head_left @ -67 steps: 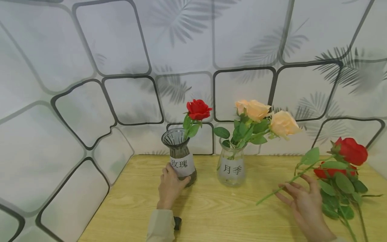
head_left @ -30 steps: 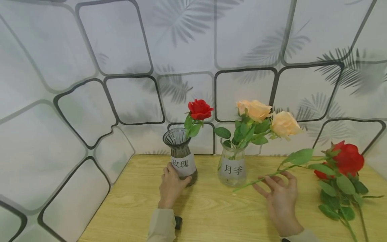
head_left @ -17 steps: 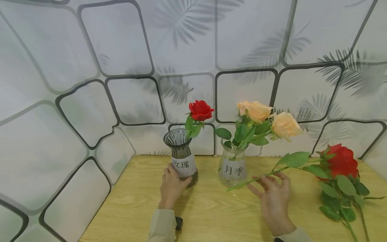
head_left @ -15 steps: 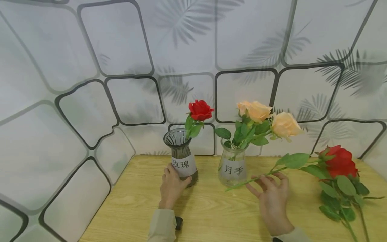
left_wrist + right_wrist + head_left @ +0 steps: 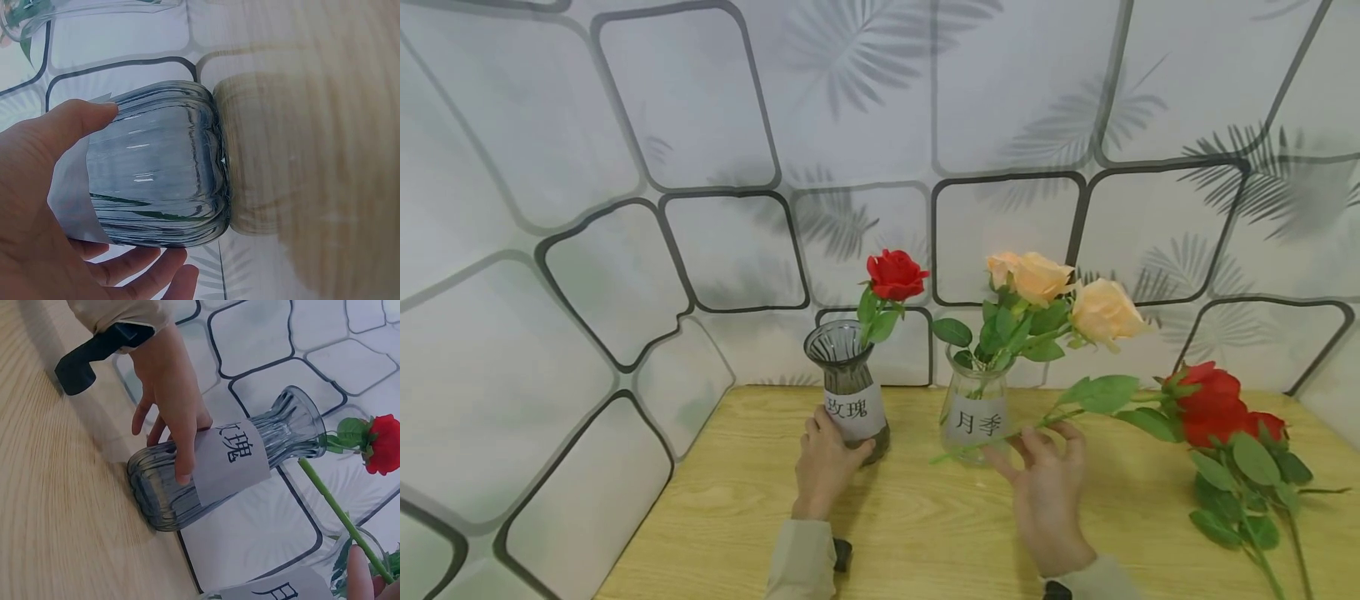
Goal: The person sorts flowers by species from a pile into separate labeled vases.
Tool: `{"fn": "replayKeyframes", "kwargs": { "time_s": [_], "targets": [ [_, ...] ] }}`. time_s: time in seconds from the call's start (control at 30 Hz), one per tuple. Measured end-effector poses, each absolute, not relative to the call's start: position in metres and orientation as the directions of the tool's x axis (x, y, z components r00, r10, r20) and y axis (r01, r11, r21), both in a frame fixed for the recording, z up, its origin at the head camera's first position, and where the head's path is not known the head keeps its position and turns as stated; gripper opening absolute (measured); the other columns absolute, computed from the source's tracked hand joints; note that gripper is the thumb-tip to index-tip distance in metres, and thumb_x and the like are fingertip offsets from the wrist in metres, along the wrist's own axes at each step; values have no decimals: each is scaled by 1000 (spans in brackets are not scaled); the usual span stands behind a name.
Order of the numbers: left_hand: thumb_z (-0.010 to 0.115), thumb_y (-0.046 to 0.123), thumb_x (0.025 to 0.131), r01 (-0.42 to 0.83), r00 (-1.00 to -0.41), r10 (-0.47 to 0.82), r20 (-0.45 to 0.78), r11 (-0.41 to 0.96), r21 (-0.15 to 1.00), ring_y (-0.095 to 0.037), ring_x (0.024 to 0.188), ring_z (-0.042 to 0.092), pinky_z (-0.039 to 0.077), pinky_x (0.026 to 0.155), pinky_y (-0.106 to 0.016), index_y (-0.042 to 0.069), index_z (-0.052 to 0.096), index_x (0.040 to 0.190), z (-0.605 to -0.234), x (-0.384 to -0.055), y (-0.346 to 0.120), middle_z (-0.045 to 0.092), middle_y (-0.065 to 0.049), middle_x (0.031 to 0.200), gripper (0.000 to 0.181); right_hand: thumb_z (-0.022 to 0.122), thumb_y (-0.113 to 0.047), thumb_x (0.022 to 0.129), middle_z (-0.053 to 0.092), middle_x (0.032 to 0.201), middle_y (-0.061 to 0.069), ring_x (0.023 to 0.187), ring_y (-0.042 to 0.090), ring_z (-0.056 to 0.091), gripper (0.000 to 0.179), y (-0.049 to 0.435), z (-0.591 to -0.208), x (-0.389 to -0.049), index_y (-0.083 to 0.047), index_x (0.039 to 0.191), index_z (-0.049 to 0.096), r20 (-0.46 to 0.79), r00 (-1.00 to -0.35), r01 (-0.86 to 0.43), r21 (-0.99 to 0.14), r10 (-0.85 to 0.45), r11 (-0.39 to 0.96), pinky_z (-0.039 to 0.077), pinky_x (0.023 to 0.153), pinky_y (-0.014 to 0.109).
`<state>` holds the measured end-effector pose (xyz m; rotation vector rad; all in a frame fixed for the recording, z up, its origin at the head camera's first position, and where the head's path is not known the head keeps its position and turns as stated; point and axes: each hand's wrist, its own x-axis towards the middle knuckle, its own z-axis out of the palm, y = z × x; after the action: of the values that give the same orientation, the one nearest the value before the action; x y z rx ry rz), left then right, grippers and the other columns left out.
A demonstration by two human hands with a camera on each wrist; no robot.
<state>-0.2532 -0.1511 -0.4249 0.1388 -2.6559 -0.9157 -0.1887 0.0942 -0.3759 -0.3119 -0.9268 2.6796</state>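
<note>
your left hand point(image 5: 823, 471) gripped the grey vase point(image 5: 848, 381), which stood at nine o'clock from the clear vase point(image 5: 973, 390) and held one red rose point(image 5: 897, 276). your right hand point(image 5: 1049, 498) pinched another red rose point(image 5: 1208, 406) by its stem, the lower end passing before the clear vase, the bloom at three o'clock from the fingers, near leafy stems point(image 5: 1255, 461) on the table point(image 5: 737, 500).

Soft light, faint shadows, grey vase point(image 5: 150, 159) glinting
</note>
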Motion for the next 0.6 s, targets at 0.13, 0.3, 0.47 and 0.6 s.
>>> {"fn": "replayKeyframes", "kwargs": {
  "time_s": [0.13, 0.3, 0.47, 0.6],
  "targets": [
    [87, 32, 80, 10, -944, -196, 267, 790, 614, -48, 106, 56, 53, 76, -62, -9, 34, 141, -425, -254, -151, 50, -30, 122, 91, 54, 5, 101, 48, 87, 1, 82, 17, 63, 27, 88, -374, -188, -13, 109, 36, -91, -934, -221, -615, 347, -757, 59, 79, 51],
    [86, 32, 80, 8, -944, -195, 264, 790, 613, -48, 107, 56, 53, 76, -62, -9, 33, 142, -426, -254, -151, 50, -30, 123, 91, 52, 8, 101, 46, 87, 2, 81, 19, 64, 26, 81, -372, -189, -10, 107, 35, -73, -929, -236, -639, 364, -732, 58, 79, 51],
    [87, 33, 80, 9, -943, -197, 269, 792, 611, -48, 106, 56, 53, 75, -62, -9, 34, 141, -427, -255, -152, 50, -29, 122, 91, 50, 10, 101, 47, 85, 3, 81, 20, 65, 26, 77, -371, -190, -10, 105, 33, -66, -929, -241, -637, 363, -732, 58, 79, 51],
    [87, 33, 80, 12, -943, -194, 270, 792, 610, -48, 106, 56, 53, 74, -61, -9, 34, 141, -428, -255, -152, 50, -29, 122, 91, 52, 11, 100, 48, 86, 3, 80, 21, 66, 28, 71, -372, -192, -8, 104, 32, -62, -931, -245, -623, 359, -743, 59, 78, 49]
  ]
}}
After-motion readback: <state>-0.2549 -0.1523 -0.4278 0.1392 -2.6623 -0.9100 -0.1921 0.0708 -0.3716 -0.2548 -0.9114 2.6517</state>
